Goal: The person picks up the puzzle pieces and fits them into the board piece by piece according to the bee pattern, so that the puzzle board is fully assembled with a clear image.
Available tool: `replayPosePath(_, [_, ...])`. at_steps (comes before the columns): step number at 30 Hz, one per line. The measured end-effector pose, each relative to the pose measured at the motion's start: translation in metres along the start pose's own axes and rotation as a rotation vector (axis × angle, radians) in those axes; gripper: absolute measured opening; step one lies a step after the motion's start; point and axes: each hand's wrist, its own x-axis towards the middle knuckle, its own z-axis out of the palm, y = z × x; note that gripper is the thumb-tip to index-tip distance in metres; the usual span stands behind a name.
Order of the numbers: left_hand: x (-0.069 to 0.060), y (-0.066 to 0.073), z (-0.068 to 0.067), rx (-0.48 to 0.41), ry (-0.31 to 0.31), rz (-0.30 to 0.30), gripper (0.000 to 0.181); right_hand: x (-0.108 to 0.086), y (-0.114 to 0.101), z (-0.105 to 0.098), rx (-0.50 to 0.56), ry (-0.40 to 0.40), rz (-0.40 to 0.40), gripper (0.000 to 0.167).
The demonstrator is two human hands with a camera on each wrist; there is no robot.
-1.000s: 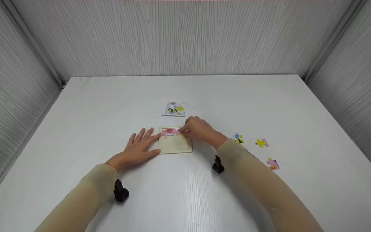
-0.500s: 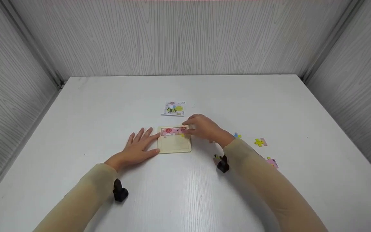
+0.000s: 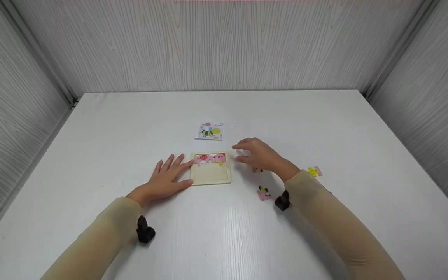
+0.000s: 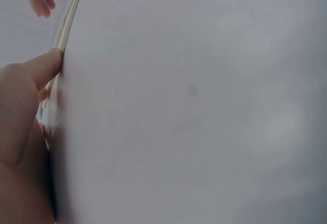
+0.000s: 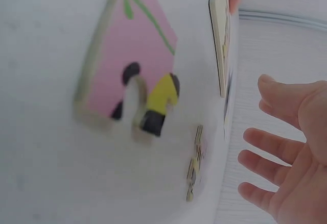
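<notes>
A pale wooden puzzle tray lies on the white table, with pink jigsaw pieces along the top of its recess. My left hand rests flat at the tray's left side, thumb and forefinger touching its edge with fingers spread. Off the tray's right edge hovers my right hand, fingers loosely extended and holding nothing; its palm and fingers also show in the right wrist view. Beneath and near it lie a pink piece with yellow and black and a partly covered piece.
Behind the tray lies a square picture card with a bee on it. A yellow and pink piece sits right of my right wrist, and the right sleeve covers part of the table there. White panels stand around the table.
My right hand has let go of a pink piece with a yellow tab, now in the tray's top right, and has drawn back to the right. The left hand stays put.
</notes>
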Motion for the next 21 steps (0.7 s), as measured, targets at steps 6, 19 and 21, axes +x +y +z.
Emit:
replayPosePath(6, [0.0, 0.0, 0.0, 0.013, -0.011, -0.012, 0.068, -0.012, 0.009, -0.006, 0.009, 0.009, 0.013, 0.044])
replayPosePath(19, [0.0, 0.003, -0.001, 0.004, -0.019, -0.026, 0.069, -0.042, 0.027, -0.013, -0.031, 0.004, 0.007, 0.044])
replayPosePath(21, [-0.001, 0.002, -0.001, 0.001, -0.022, -0.028, 0.069, -0.045, 0.031, -0.014, -0.038, 0.001, 0.007, 0.044])
